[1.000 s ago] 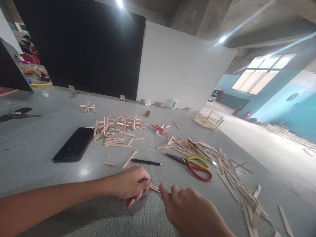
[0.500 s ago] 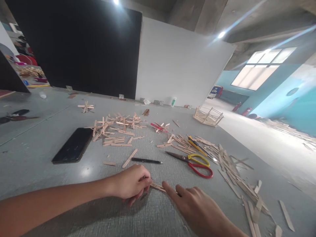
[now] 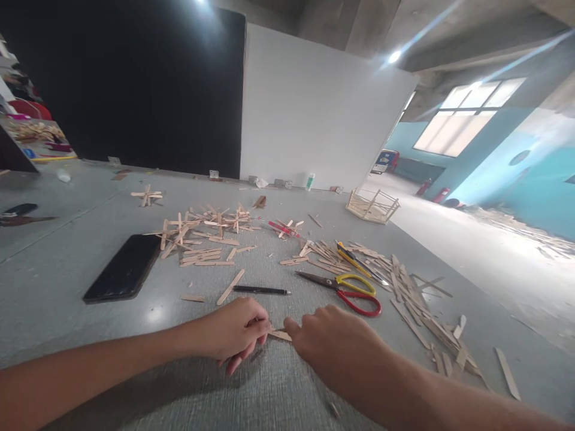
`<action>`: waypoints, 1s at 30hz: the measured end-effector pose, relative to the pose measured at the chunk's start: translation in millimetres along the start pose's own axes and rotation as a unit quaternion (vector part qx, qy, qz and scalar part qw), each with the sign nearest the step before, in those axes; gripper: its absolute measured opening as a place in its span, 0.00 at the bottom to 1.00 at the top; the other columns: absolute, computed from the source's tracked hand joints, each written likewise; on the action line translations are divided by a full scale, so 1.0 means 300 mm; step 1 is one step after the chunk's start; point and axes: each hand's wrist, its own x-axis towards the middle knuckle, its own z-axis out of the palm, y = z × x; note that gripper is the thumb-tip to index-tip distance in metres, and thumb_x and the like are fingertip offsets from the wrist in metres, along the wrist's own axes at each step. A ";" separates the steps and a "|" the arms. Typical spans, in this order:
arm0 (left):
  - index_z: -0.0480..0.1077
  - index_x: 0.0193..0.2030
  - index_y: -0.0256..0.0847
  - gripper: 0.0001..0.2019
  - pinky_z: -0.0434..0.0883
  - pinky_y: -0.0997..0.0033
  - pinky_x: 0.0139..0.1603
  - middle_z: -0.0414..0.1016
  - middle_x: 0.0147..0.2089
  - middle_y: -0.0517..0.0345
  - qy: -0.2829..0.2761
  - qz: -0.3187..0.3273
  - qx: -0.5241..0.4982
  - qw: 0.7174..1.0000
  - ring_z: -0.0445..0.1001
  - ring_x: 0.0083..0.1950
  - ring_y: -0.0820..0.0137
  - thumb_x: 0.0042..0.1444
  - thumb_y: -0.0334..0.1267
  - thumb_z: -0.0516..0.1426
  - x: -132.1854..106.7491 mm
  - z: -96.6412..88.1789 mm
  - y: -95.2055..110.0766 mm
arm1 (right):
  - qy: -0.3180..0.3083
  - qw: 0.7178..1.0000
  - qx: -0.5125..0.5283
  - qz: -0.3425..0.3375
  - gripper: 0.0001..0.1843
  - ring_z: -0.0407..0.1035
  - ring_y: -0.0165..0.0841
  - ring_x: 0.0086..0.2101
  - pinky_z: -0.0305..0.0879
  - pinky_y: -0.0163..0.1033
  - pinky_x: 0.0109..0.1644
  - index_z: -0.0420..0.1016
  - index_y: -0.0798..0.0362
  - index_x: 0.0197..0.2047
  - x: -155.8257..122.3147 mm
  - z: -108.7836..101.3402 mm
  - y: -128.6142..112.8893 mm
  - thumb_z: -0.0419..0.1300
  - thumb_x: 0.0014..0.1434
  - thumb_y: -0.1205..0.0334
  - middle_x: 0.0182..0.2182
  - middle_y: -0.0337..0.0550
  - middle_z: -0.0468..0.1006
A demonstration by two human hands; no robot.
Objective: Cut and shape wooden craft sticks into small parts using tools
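At near centre, the left hand point(image 3: 242, 329) pinches the left end of a wooden stick point(image 3: 281, 335), probably light, stiff, snappable and best held by its ends; the right hand point(image 3: 330, 338) curls opposite, its grip indeterminable.

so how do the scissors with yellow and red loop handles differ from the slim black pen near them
The scissors are longer and much wider, while the pen is a thin, straight rod. The scissors have dark blades with one yellow and one red handle; the pen is mostly black with a silvery end. The scissors' blades point left, whereas the pen's silvery end points right. Both lie on the grey table.
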 end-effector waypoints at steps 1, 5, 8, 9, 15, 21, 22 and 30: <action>0.64 0.30 0.42 0.20 0.57 0.80 0.13 0.62 0.15 0.68 -0.001 -0.002 0.001 1.000 0.62 0.12 0.75 0.69 0.53 0.50 -0.001 0.000 0.003 | 0.006 1.000 0.006 0.013 0.19 0.80 0.39 0.26 0.55 0.39 0.23 0.82 0.53 0.45 -0.021 0.030 0.010 0.63 0.55 0.81 0.28 0.43 0.85; 0.63 0.29 0.43 0.21 0.57 0.80 0.11 0.63 0.15 0.68 0.000 -0.004 0.009 1.000 0.61 0.11 0.75 0.68 0.55 0.51 -0.002 0.000 0.014 | 0.067 0.994 0.087 0.031 0.36 0.80 0.36 0.28 0.60 0.39 0.27 0.69 0.53 0.67 -0.082 0.184 0.033 0.58 0.58 0.84 0.34 0.40 0.85; 0.63 0.29 0.43 0.20 0.56 0.80 0.10 0.62 0.14 0.68 0.002 -0.004 0.019 1.000 0.62 0.11 0.74 0.68 0.54 0.51 0.001 0.000 0.012 | 0.077 0.992 0.095 0.008 0.36 0.80 0.37 0.28 0.60 0.41 0.26 0.64 0.59 0.69 -0.097 0.254 0.028 0.59 0.58 0.82 0.35 0.42 0.84; 0.63 0.29 0.43 0.20 0.56 0.80 0.10 0.62 0.14 0.68 0.002 -0.003 0.020 1.000 0.62 0.11 0.74 0.68 0.54 0.51 0.002 -0.001 0.010 | 0.078 0.993 0.084 0.004 0.37 0.79 0.37 0.27 0.59 0.41 0.26 0.63 0.59 0.69 -0.097 0.255 0.023 0.59 0.57 0.82 0.35 0.42 0.84; 0.64 0.30 0.43 0.19 0.58 0.79 0.11 0.63 0.15 0.68 0.004 0.009 0.021 1.000 0.63 0.12 0.74 0.69 0.51 0.50 0.001 0.000 -0.005 | 0.035 0.999 -0.029 0.015 0.21 0.79 0.39 0.25 0.55 0.39 0.22 0.79 0.57 0.52 -0.045 0.085 -0.019 0.66 0.56 0.79 0.29 0.45 0.84; 0.62 0.29 0.43 0.19 0.57 0.79 0.12 0.62 0.15 0.69 0.006 0.007 0.019 1.000 0.63 0.12 0.73 0.67 0.52 0.50 0.001 0.005 -0.011 | 0.008 0.999 -0.015 -0.035 0.12 0.74 0.31 0.21 0.53 0.34 0.21 0.77 0.51 0.24 0.054 -0.042 -0.029 0.73 0.53 0.71 0.21 0.36 0.79; 0.62 0.30 0.43 0.19 0.58 0.78 0.13 0.62 0.15 0.69 0.005 0.005 0.018 1.000 0.63 0.12 0.73 0.67 0.53 0.50 0.002 0.005 -0.011 | 0.006 0.999 -0.016 -0.035 0.11 0.73 0.31 0.21 0.54 0.34 0.22 0.78 0.51 0.25 0.056 -0.041 -0.022 0.72 0.54 0.72 0.21 0.36 0.79; 0.64 0.30 0.43 0.19 0.58 0.78 0.11 0.63 0.15 0.68 0.004 0.001 0.015 1.000 0.61 0.11 0.74 0.67 0.54 0.52 0.002 0.002 0.006 | 0.030 0.999 -0.023 0.018 0.29 0.80 0.37 0.27 0.54 0.40 0.23 0.72 0.54 0.62 -0.069 0.112 0.018 0.62 0.59 0.80 0.33 0.40 0.85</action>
